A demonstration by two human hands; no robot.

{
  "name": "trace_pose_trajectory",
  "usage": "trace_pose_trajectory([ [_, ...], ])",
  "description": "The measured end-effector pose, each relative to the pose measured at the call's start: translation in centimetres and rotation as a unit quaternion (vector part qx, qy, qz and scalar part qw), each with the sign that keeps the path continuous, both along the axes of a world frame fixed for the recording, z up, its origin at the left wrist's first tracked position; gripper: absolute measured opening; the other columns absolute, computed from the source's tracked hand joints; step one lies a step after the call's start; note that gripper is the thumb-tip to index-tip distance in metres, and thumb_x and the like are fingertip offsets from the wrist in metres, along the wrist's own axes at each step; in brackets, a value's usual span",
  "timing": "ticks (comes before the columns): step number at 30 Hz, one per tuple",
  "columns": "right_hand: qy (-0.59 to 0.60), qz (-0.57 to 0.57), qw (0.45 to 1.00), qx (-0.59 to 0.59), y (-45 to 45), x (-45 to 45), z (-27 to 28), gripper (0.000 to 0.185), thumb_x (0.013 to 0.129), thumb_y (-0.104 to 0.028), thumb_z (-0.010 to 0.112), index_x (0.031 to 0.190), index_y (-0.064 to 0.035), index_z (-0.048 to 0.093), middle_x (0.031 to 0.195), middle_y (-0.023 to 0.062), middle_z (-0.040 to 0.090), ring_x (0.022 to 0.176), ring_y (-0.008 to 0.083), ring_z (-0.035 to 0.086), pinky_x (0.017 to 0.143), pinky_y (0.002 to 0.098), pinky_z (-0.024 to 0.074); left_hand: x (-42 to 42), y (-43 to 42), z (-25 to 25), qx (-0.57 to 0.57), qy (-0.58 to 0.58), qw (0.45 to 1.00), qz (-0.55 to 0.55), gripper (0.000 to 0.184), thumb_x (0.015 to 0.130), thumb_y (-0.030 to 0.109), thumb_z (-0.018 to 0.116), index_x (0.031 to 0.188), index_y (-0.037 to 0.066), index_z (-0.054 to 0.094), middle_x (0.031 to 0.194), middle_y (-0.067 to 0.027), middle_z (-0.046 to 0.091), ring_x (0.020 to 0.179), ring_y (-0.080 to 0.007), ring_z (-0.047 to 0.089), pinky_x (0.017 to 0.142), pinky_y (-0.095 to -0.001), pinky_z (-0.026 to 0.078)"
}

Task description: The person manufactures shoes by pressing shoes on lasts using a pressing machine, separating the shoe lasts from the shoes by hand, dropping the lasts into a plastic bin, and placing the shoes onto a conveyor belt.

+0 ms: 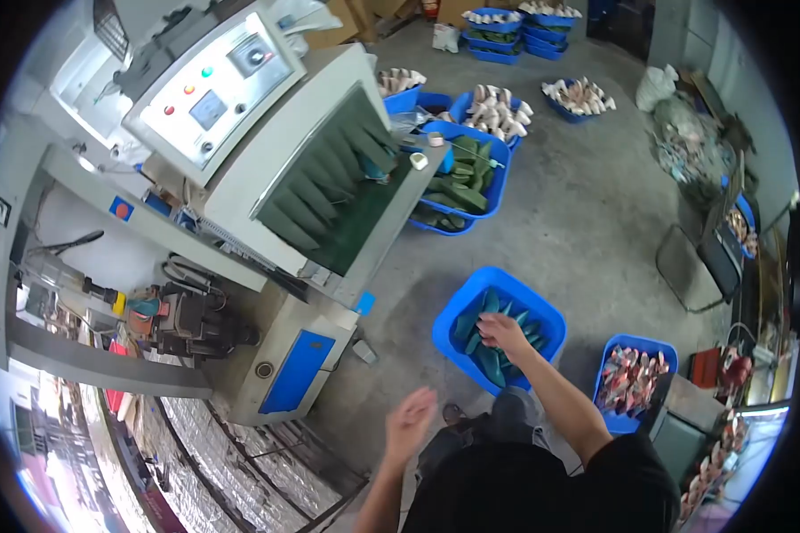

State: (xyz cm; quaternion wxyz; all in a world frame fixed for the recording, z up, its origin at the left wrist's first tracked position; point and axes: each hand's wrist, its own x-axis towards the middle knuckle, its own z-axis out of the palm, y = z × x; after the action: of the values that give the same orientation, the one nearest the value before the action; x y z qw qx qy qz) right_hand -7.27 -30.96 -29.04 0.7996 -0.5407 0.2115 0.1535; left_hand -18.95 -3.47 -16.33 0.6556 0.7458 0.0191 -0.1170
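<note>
My right hand [501, 335] is over a blue plastic basin [552, 317] on the floor in front of me. The basin holds several teal-green, elongated pieces [487, 362] that look like shoe lasts. The right fingers point down among them, slightly bent and apart; whether they touch a piece is hard to see. Off to the left of the basin, my left hand [411, 419] is in the air with its fingers extended and nothing in it. Below it is the concrete floor.
At left stands a machine with a control panel [212, 105] and a green curtain [316, 182] over its opening. Behind the basin is a blue tub [498, 182] of green pieces. A basin of reddish pieces [631, 377] lies right, near a chair [698, 266].
</note>
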Motion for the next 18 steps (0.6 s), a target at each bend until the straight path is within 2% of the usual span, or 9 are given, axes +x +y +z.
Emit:
trace_pose_trajectory([
  [4, -0.064, 0.092, 0.992, 0.064, 9.5, 17.3, 2.3, 0.030, 0.091, -0.016, 0.068, 0.119, -0.0053, 0.063, 0.101, 0.0039, 0.066, 0.090, 0.0153, 0.063, 0.081, 0.0313, 0.0531, 2.5, 13.5, -1.8, -0.080, 0.004, 0.964, 0.254, 0.033, 0.090, -0.001, 0.066, 0.122, -0.007, 0.059, 0.112, -0.0153, 0.069, 0.106, -0.0204, 0.065, 0.093, -0.0316, 0.053],
  [5, -0.073, 0.107, 0.987, 0.097, 11.3, 22.0, 1.3, 0.031, 0.091, -0.014, 0.067, 0.119, -0.0050, 0.063, 0.100, 0.0040, 0.066, 0.090, 0.0160, 0.063, 0.081, 0.0317, 0.0530, 3.4, 16.0, -1.7, -0.085, 0.011, 0.949, 0.303, 0.032, 0.090, -0.002, 0.065, 0.121, -0.007, 0.059, 0.111, -0.0159, 0.069, 0.104, -0.0211, 0.065, 0.093, -0.0319, 0.053],
  [7, -0.193, 0.179, 0.962, 0.075, 14.1, 32.2, -2.5, 0.033, 0.088, -0.010, 0.066, 0.120, -0.0038, 0.063, 0.104, 0.0049, 0.066, 0.092, 0.0176, 0.064, 0.084, 0.0335, 0.0535, 5.6, 19.0, 0.7, -0.080, 0.017, 0.929, 0.362, 0.032, 0.089, -0.003, 0.064, 0.120, -0.007, 0.059, 0.110, -0.0160, 0.068, 0.103, -0.0223, 0.065, 0.092, -0.0320, 0.053],
  [9, -0.112, 0.041, 0.988, 0.094, 18.3, 40.6, -0.8, 0.037, 0.084, -0.004, 0.062, 0.121, -0.0030, 0.063, 0.109, 0.0056, 0.065, 0.095, 0.0184, 0.063, 0.085, 0.0342, 0.0532, 8.2, 23.6, 1.1, -0.021, 0.015, 0.914, 0.405, 0.033, 0.087, -0.004, 0.064, 0.120, -0.006, 0.059, 0.107, -0.0153, 0.068, 0.101, -0.0213, 0.065, 0.091, -0.0317, 0.054],
  [11, -0.203, 0.046, 0.977, 0.048, 20.8, 50.6, -3.4, 0.045, 0.083, -0.012, 0.066, 0.127, -0.0022, 0.060, 0.108, 0.0097, 0.067, 0.099, 0.0199, 0.064, 0.082, 0.0369, 0.0549, 11.9, 27.6, 3.3, 0.043, -0.045, 0.914, 0.401, 0.021, 0.088, 0.004, 0.064, 0.107, -0.004, 0.064, 0.101, -0.0083, 0.065, 0.091, -0.0160, 0.060, 0.079, -0.0281, 0.050],
  [13, -0.218, 0.045, 0.965, -0.137, 22.3, 60.0, -4.5, 0.048, 0.081, -0.012, 0.064, 0.128, -0.0013, 0.060, 0.111, 0.0140, 0.068, 0.106, 0.0263, 0.064, 0.088, 0.0407, 0.0523, 16.9, 31.2, 7.9, 0.224, -0.065, 0.902, 0.364, 0.019, 0.085, 0.006, 0.061, 0.101, -0.004, 0.065, 0.097, -0.0082, 0.062, 0.089, -0.0177, 0.059, 0.078, -0.0289, 0.050],
  [14, -0.235, 0.040, 0.939, -0.247, 23.0, 63.3, -4.9, 0.049, 0.080, -0.012, 0.064, 0.127, -0.0019, 0.060, 0.112, 0.0152, 0.067, 0.107, 0.0299, 0.064, 0.091, 0.0428, 0.0512, 19.5, 33.2, 8.5, 0.191, -0.112, 0.883, 0.414, 0.023, 0.083, 0.006, 0.058, 0.102, -0.005, 0.066, 0.095, -0.0094, 0.059, 0.088, -0.0195, 0.058, 0.077, -0.0293, 0.050],
  [16, -0.277, 0.031, 0.831, -0.481, 23.0, 68.4, -5.2, 0.047, 0.078, -0.016, 0.065, 0.124, -0.0048, 0.063, 0.117, 0.0173, 0.066, 0.113, 0.0349, 0.062, 0.098, 0.0433, 0.0483, 22.3, 40.5, 10.5, 0.282, -0.101, 0.857, 0.419, 0.029, 0.086, 0.009, 0.059, 0.110, -0.006, 0.065, 0.109, -0.0143, 0.062, 0.099, -0.0216, 0.059, 0.081, -0.0305, 0.051],
  [18, -0.192, -0.010, 0.731, -0.655, 22.7, 71.9, -8.1, 0.044, 0.078, -0.022, 0.068, 0.120, -0.0085, 0.065, 0.121, 0.0176, 0.064, 0.117, 0.0366, 0.059, 0.102, 0.0424, 0.0474, 24.6, 49.3, 10.1, 0.219, -0.176, 0.807, 0.519, 0.036, 0.087, 0.011, 0.064, 0.118, -0.006, 0.061, 0.117, -0.0171, 0.062, 0.106, -0.0234, 0.061, 0.083, -0.0325, 0.053],
])
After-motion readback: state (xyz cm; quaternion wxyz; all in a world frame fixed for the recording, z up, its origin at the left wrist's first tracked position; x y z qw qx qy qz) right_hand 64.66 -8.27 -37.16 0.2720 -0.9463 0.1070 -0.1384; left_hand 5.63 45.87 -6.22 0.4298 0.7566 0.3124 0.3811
